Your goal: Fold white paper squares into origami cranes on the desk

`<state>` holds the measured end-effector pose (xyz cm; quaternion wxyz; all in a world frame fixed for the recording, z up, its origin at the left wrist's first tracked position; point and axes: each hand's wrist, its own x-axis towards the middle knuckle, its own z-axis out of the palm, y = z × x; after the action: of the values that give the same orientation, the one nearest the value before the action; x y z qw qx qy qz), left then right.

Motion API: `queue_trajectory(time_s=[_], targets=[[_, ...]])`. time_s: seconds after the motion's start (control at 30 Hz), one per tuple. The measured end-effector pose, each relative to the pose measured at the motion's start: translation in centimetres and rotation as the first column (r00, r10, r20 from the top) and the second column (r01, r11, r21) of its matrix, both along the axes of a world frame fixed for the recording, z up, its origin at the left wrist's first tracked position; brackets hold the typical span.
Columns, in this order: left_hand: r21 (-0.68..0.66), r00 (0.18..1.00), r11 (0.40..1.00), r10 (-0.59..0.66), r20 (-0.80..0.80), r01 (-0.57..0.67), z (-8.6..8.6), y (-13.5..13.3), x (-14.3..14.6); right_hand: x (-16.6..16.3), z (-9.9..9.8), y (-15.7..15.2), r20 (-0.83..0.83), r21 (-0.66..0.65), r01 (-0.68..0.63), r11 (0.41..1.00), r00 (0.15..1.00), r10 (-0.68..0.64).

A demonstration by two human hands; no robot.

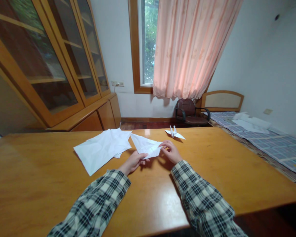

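A partly folded sheet of white paper (146, 145) is held up just above the table between my two hands. My left hand (135, 161) pinches its lower left edge, thumb on top and fingers beneath. At the right corner, the fingertips of my right hand (171, 151) close on the paper. One pointed end of the sheet reaches up and left, close to a stack of white paper sheets (102, 146) lying on the table. Behind my right hand stands a finished white paper crane (174, 132) with its wings spread.
The wooden table (138, 197) spans the view, its front edge near me. Past it are a brown armchair (188, 112), a glass-door cabinet (64, 49) at left, a pink curtain (189, 46) by the window and a bed (259, 135) at right.
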<state>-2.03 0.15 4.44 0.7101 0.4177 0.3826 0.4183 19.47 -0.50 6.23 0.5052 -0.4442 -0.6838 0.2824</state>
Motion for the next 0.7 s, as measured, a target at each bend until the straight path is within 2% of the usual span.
queue_trajectory(time_s=[0.2,0.4,0.53,0.7], targets=[[-0.015,1.000,1.000,-0.024,-0.007,0.024,0.3,-0.1,0.0,0.1,-0.5,0.2,-0.138,-0.110,-0.075,0.991,0.989,0.060],[0.031,0.992,0.993,-0.115,-0.061,0.117,0.2,-0.2,-0.1,-0.1,-1.0,0.6,-0.259,-0.244,-0.061,0.968,0.966,-0.005],[0.061,0.977,0.977,-0.202,-0.067,0.206,0.7,-0.5,-0.1,-0.3,-1.2,0.8,-0.305,-0.255,-0.019,0.967,0.950,-0.062],[0.078,0.977,0.974,-0.209,-0.037,0.211,1.0,-0.6,0.0,-0.4,-1.3,0.7,-0.290,-0.228,0.018,0.974,0.953,-0.085]])
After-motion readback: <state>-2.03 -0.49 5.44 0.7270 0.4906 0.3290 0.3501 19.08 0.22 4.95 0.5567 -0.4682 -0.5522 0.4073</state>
